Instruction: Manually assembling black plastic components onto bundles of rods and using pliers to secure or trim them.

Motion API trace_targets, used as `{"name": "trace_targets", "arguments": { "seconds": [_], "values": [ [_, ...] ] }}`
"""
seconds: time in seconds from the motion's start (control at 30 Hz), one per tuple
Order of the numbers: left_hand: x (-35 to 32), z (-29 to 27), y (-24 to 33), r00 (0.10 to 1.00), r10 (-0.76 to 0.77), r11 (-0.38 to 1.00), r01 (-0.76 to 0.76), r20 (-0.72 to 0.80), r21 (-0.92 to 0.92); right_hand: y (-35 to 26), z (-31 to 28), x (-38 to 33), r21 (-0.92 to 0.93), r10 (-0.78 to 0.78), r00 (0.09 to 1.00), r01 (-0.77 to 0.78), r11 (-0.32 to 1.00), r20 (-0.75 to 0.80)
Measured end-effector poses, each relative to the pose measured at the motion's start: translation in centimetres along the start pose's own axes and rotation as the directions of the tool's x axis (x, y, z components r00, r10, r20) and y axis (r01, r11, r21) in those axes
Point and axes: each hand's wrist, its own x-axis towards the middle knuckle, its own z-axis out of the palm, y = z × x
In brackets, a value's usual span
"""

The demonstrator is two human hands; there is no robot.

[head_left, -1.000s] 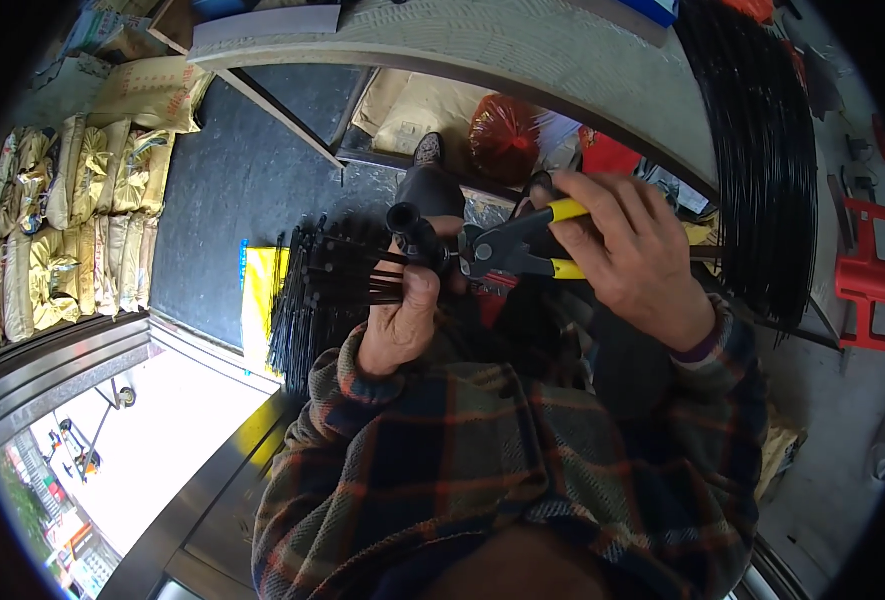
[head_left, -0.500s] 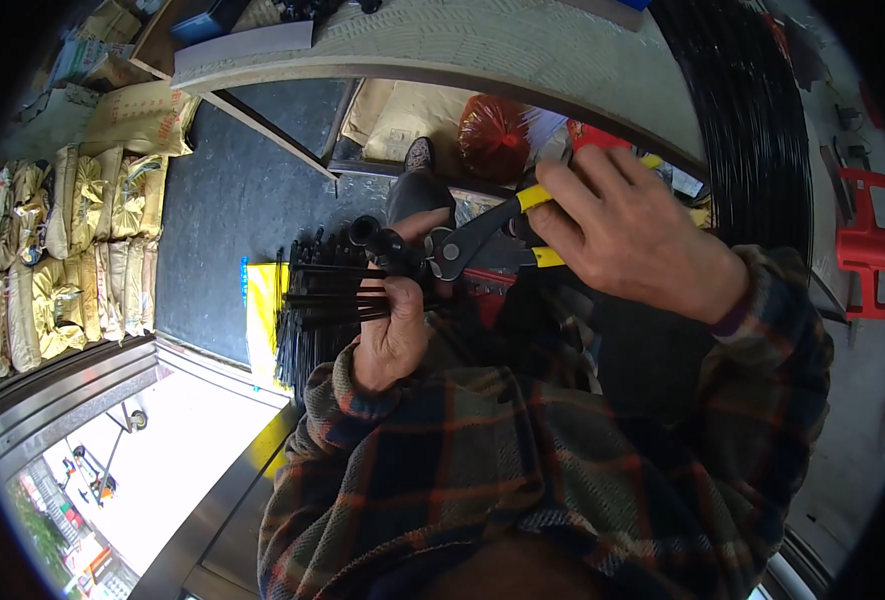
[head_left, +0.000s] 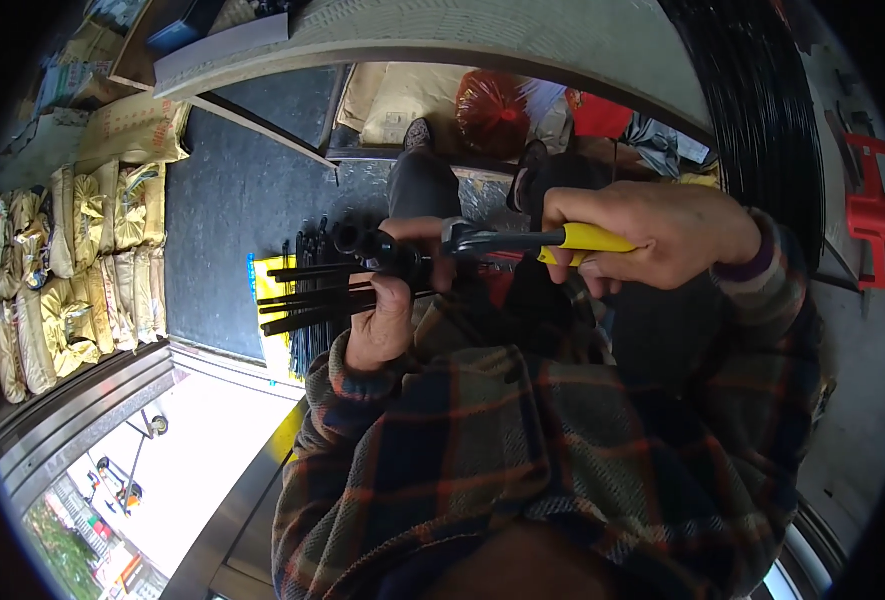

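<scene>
My left hand [head_left: 380, 325] is closed around a bunch of thin black rods [head_left: 302, 300] and a black plastic fitting with round ends [head_left: 364, 244]. The rods stick out to the left, roughly level. My right hand [head_left: 662, 235] grips yellow-handled cable cutters [head_left: 522, 241], their dark metal head pointing left. That head lies right beside the fitting and the left fingers; whether it touches them I cannot tell. The cutters are turned edge-on, so the blades' opening is hidden.
More black rods [head_left: 310, 250] stand in a bundle beside a yellow sheet at the left. A workbench [head_left: 502, 50] crosses ahead, with a red bag [head_left: 490, 115] beneath it. Long black tubing [head_left: 762, 120] hangs at the right, near a red stool [head_left: 867, 210]. Brown sacks [head_left: 112, 215] fill the far left.
The cutters have turned from a spread, face-on view to nearly level and edge-on, their handles brought closer together. My right hand has moved slightly right and down. The left still holds the rods and fitting.
</scene>
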Motion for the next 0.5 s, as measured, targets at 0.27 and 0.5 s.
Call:
{"name": "trace_targets", "arguments": {
  "seconds": [0.27,0.5],
  "values": [
    [-0.2,1.0,0.9,0.999,-0.039,0.997,0.038,0.004,0.074,-1.1,-0.6,-0.1,-0.269,-0.032,0.998,0.043,0.962,0.045],
    [-0.1,0.5,-0.4,0.999,0.031,0.999,-0.031,-0.011,0.025,0.8,0.6,1.6,-0.285,-0.189,0.981,0.167,0.944,-0.050]
  ]
}}
